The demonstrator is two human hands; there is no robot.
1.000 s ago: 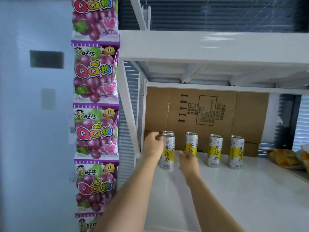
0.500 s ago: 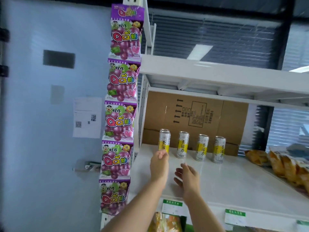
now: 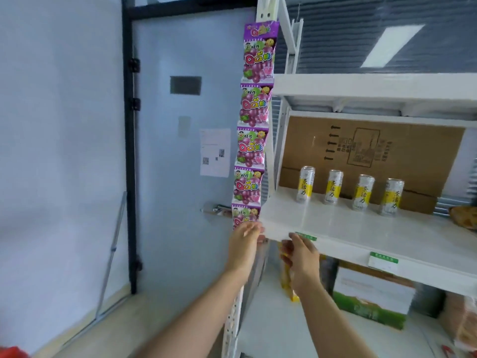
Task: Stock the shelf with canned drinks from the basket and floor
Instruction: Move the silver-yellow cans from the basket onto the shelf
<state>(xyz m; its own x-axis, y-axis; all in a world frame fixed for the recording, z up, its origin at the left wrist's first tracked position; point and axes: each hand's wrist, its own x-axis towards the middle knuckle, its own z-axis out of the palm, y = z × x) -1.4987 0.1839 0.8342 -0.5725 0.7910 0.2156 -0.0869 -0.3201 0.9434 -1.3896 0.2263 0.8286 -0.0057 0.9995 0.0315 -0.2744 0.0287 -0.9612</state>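
Observation:
Several tall white-and-yellow cans stand upright in a row near the back of the white shelf point(image 3: 348, 228); the leftmost can point(image 3: 305, 184) is by the shelf's left post, the rightmost can point(image 3: 392, 197) further along. My left hand point(image 3: 244, 241) hangs just off the shelf's front left corner, fingers loosely apart, holding nothing. My right hand point(image 3: 300, 257) is below the shelf's front edge, fingers spread, empty. Both hands are apart from the cans.
A brown cardboard sheet point(image 3: 369, 146) lines the back of the shelf. A hanging strip of purple candy packets point(image 3: 251, 148) runs down the left post. Snack bags point(image 3: 464, 217) lie at the far right. A green-and-white box point(image 3: 371, 293) sits on the lower shelf.
Both hands have drawn back from the leftmost can to the shelf's front edge and below it. The camera has pulled back and turned left, showing more of the wall.

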